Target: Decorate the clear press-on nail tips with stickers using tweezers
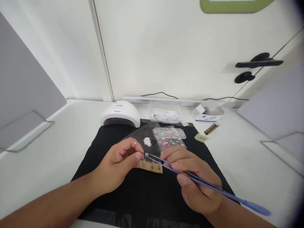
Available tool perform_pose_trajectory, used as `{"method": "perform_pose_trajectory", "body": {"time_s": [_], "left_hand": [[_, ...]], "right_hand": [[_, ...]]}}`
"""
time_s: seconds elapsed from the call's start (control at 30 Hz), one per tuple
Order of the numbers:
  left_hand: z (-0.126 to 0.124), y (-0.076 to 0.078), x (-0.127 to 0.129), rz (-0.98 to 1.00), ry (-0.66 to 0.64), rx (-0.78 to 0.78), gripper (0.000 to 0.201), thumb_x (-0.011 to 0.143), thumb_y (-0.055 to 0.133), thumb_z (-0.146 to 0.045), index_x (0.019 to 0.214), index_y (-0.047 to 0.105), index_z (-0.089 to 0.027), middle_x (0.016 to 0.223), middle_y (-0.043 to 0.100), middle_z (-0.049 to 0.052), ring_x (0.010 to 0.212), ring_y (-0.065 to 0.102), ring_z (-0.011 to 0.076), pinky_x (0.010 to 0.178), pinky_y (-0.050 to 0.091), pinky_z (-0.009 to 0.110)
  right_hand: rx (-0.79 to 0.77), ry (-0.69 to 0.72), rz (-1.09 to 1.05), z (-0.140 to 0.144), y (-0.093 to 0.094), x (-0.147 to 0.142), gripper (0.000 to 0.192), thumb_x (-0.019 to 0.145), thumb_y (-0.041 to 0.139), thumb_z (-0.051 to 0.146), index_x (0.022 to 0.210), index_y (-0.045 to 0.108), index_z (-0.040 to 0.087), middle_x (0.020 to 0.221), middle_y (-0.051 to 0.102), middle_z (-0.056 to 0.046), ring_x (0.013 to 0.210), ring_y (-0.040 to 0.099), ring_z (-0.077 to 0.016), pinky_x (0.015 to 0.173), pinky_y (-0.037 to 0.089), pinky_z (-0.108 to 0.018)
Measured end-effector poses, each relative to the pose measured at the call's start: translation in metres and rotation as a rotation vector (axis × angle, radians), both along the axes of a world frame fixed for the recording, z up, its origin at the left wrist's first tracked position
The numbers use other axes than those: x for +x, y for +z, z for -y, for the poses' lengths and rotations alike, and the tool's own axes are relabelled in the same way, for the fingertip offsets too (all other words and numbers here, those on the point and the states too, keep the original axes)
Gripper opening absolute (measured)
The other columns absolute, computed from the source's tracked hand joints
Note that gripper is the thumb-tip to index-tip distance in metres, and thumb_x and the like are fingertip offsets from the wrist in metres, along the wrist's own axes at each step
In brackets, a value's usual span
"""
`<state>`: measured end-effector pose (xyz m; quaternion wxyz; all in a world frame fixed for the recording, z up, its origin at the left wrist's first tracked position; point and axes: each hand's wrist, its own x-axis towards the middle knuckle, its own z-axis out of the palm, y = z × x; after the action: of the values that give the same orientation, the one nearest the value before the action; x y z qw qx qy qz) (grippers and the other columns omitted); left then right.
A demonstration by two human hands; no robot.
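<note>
While the right hand (192,177) pinches long blue metal tweezers (201,182) gripping a tiny clear gem (146,155) beside the left hand's (118,167) curled fingertips, that light, slippery gem likely needs gentle tip pressure.

The bead (146,155) at the tip of the tweezers (201,181) is too small to make out. The left hand (118,167) covers part of the tan block (152,167) under it. Print on the sticker sheet (169,138) and the far box (206,114) is too small to read. Both forearms and the black mat (142,196) run off the near edge.
</note>
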<state>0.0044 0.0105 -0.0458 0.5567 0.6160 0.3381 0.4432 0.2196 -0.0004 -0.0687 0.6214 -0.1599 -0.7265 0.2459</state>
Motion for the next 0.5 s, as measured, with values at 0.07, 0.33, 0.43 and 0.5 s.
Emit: {"method": "perform_pose_trajectory", "body": {"time_s": [0.07,0.33,0.43,0.5], "left_hand": [[0.000,-0.001,0.000,0.030,-0.044,-0.017,0.010,0.094,0.059,-0.025,0.086,0.060,-0.018,0.072,0.057,-0.003,0.064,0.052,0.0078,0.064,0.046,0.019],[0.002,0.001,0.000,0.018,-0.050,-0.084,0.006,0.090,0.065,-0.024,0.087,0.063,-0.018,0.070,0.057,-0.003,0.060,0.051,0.0077,0.059,0.045,0.019],[0.003,0.000,-0.001,-0.012,-0.039,-0.062,0.007,0.090,0.065,-0.024,0.093,0.069,-0.019,0.074,0.060,-0.001,0.061,0.052,0.0082,0.057,0.044,0.019],[0.003,-0.001,-0.001,-0.032,-0.028,-0.045,0.008,0.090,0.064,-0.023,0.093,0.070,-0.019,0.076,0.061,0.000,0.061,0.052,0.0083,0.057,0.044,0.019]], "right_hand": [[0.014,0.004,-0.011,0.001,0.000,0.000,0.028,0.085,0.055,0.007,0.108,0.068,0.015,0.089,0.068,-0.010,0.088,0.069,-0.0252,0.079,0.058,-0.047],[0.130,-0.016,0.120,-0.002,0.013,0.004,0.026,0.083,0.055,0.007,0.106,0.066,0.014,0.086,0.069,-0.011,0.087,0.068,-0.0246,0.076,0.061,-0.046],[0.198,-0.094,0.169,-0.001,0.016,0.006,0.022,0.082,0.055,0.010,0.101,0.066,0.016,0.081,0.070,-0.010,0.083,0.069,-0.0251,0.077,0.061,-0.049],[0.240,-0.143,0.224,0.001,0.018,0.007,0.021,0.082,0.055,0.011,0.100,0.065,0.017,0.079,0.072,-0.009,0.081,0.070,-0.0257,0.079,0.060,-0.052]]}}
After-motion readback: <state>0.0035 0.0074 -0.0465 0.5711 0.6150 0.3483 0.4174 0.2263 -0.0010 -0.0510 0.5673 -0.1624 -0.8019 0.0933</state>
